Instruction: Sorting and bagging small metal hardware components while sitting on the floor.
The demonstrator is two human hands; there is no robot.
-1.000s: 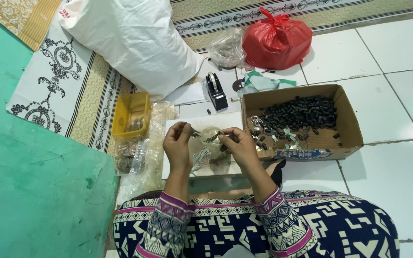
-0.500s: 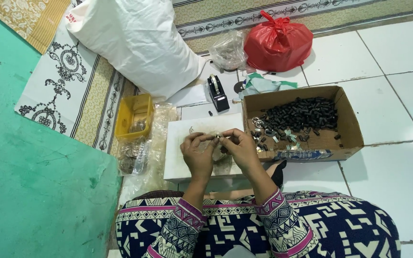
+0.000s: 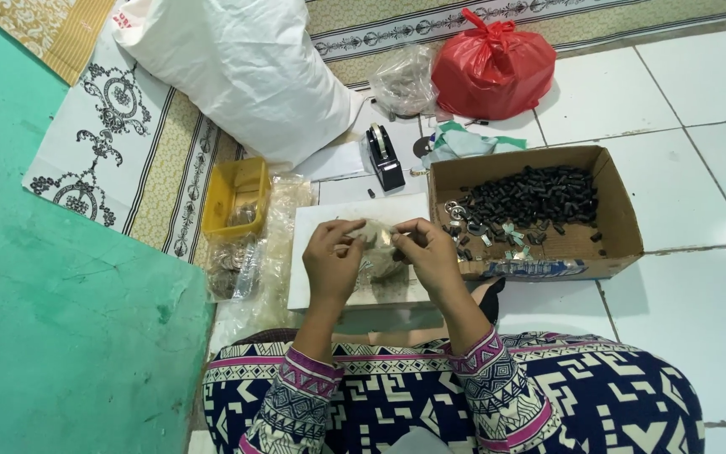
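2 big bags lie at the floor's far edge. We keep the cardboard box point(image 3: 615, 210) at our right, and both our left hand point(image 3: 332, 262) and right hand point(image 3: 430, 256) pinch a small part point(image 3: 390, 240) over the white board point(image 3: 313, 252); loosened fingers could drop it among clutter.

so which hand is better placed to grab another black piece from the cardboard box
Right, probably. The right hand sits just beside the cardboard box, whose black pieces lie on that side. The left hand would have to cross over it.
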